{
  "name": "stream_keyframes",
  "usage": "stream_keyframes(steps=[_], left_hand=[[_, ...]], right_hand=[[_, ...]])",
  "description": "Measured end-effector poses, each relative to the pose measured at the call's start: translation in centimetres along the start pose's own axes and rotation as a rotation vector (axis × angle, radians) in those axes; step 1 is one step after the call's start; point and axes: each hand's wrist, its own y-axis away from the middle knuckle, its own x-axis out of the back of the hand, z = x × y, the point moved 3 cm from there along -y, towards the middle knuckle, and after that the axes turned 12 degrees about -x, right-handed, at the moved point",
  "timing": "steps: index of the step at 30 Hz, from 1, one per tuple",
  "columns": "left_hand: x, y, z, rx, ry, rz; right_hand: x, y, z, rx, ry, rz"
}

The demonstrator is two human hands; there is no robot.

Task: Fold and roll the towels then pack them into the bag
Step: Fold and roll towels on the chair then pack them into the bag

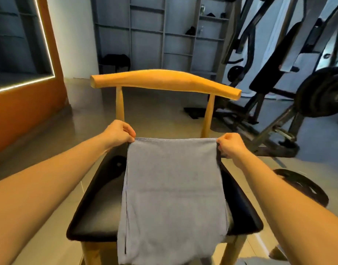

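Currently in the fold step, by the look of it; nothing rolled, nothing packed yet.

Nearest: grey towel (174,197) laid lengthwise down the middle of the black chair seat (95,211), near end hanging over the seat's front edge. Looks doubled lengthwise already: layered edge down its left side, faint cross crease about halfway up. Black seat showing on both sides of it.

Further up, at the seat's back edge: left hand (119,133) curled, thumb and fingers pinching the towel's far left corner. Right hand (230,146) curled the same way, gripping the far right corner. Far hem pulled straight between the two, seemingly raised just off the seat.

Next move, as a guess: carry that far hem toward the front edge to halve the length, or start a tight roll from it. Calls for both corners travelling together, even tension, side edges kept aligned. Risk of the hanging end sliding off the front.

Behind the hands: wooden chair back (164,81), tan floor (154,111), weight machine (279,64) and weight plates (321,92) to the right, grey shelving (145,35) at the rear. Dark bundle (116,61) at the foot of the shelving, possibly the bag; cannot tell from here.
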Motion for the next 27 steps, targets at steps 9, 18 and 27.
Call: stream_keyframes(steps=[9, 18, 27], left_hand=[[-4.6, -6.7, -6.4, -0.003, -0.18, -0.054], [-4.4, -0.5, -4.6, -0.154, -0.32, 0.025], [-14.0, 12.3, 6.1, -0.399, -0.274, -0.411]], right_hand=[[-7.6, -7.5, 0.7, -0.062, 0.158, -0.022], [-5.1, -2.1, 1.8, 0.067, 0.157, -0.163], [0.6, 10.1, 6.4, 0.072, 0.46, -0.552]])
